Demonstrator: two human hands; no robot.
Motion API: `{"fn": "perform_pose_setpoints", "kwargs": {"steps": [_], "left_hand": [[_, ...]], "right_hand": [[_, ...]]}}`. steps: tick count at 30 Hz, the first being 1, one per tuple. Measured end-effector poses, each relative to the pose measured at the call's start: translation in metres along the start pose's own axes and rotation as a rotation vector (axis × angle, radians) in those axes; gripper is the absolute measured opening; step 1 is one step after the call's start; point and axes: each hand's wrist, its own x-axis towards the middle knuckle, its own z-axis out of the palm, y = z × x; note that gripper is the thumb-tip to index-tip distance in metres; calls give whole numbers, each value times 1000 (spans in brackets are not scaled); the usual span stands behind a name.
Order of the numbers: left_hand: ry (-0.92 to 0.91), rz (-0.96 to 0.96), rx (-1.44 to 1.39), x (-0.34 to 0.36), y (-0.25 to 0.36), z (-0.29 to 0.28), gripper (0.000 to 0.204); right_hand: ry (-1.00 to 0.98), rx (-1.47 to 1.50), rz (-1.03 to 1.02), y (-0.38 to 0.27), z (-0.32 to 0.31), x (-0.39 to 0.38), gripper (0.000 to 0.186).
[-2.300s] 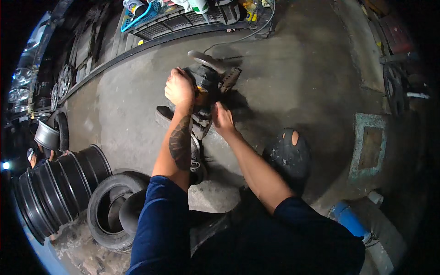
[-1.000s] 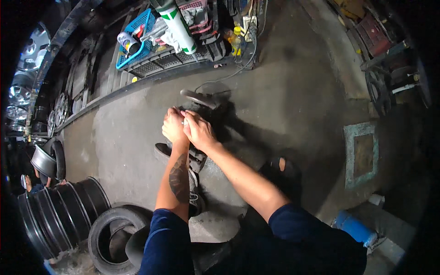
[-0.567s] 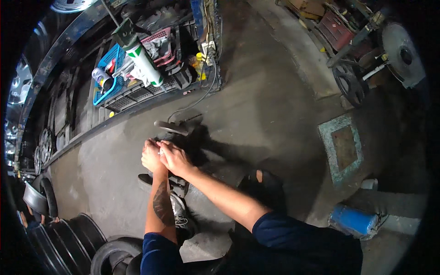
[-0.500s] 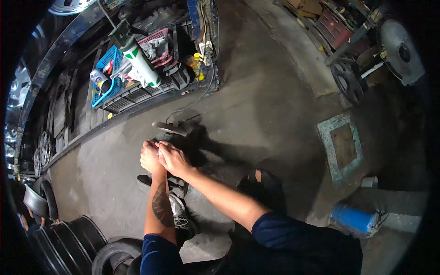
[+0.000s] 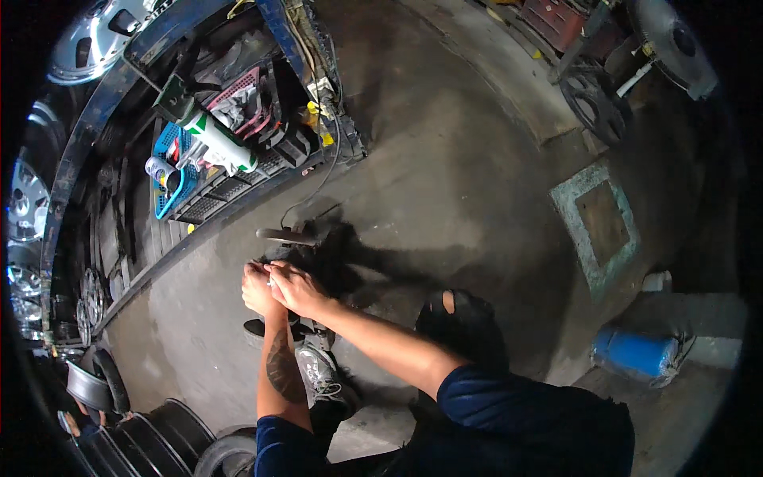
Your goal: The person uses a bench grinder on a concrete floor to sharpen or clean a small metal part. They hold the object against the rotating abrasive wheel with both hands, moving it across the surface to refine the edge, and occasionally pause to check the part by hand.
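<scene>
My left hand (image 5: 258,290) is closed at the top of a dark machine (image 5: 292,253) on the floor; exactly what its fingers hold is hidden. My right hand (image 5: 294,288) lies over and beside it, fingers bent around something I cannot make out. A grey curved piece (image 5: 280,236) sticks out just beyond my hands, near a cable (image 5: 314,195). My shoe (image 5: 326,374) is just below them, and my knee (image 5: 449,318) is to the right.
A metal rack (image 5: 286,32) holds baskets (image 5: 176,199) and a white-green tube (image 5: 218,139). Wheel rims (image 5: 87,40) line the left; black rims (image 5: 143,441) and a tyre (image 5: 230,457) lie lower left. A blue cylinder (image 5: 632,350) and a red crate (image 5: 548,24) are at right.
My right hand has moved up from the machine's lower side to join my left hand at its top. The view has swung, showing more of the rack and less of the tyres.
</scene>
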Motion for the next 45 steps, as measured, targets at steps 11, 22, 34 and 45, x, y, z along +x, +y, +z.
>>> {"fn": "perform_pose_setpoints", "kwargs": {"steps": [11, 22, 34, 45], "left_hand": [[79, -36, 163, 5, -3, 6, 30], [72, -41, 98, 2, 4, 2, 33], [38, -107, 52, 8, 2, -1, 32], [61, -70, 43, 5, 8, 4, 29]], "right_hand": [[512, 162, 77, -11, -94, 84, 20], [591, -181, 400, 54, -191, 204, 36], [557, -253, 241, 47, -148, 140, 30], [66, 754, 875, 84, -89, 142, 22]]}}
